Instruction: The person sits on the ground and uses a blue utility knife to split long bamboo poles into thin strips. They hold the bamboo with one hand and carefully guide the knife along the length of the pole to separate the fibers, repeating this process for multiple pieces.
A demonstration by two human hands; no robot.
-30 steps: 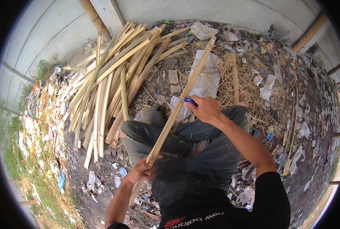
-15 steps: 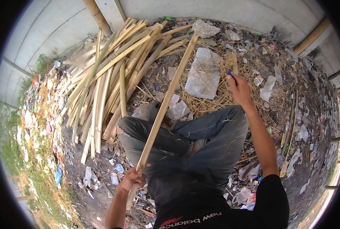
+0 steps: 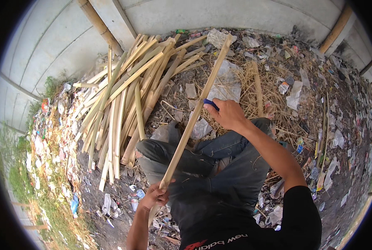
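A long split bamboo strip slants across my lap, its far end raised over a pale flat stone. My left hand is wrapped round the strip near its lower end, by my left hip. Closed round a small blue tool, my right hand is beside the strip's upper half. The tool's blue end meets the strip's right edge; any blade on it is hidden. My crossed legs in dark jeans lie under the strip.
At the left lies a heap of split bamboo strips. Dry straw-like shavings and a short bamboo piece lie ahead on the right. Litter covers much of the ground. A pale wall with bamboo posts stands beyond.
My right hand has moved left with the blue tool, from over the shavings to the strip's edge. My left hand keeps its grip on the strip. The whole view has shifted slightly.
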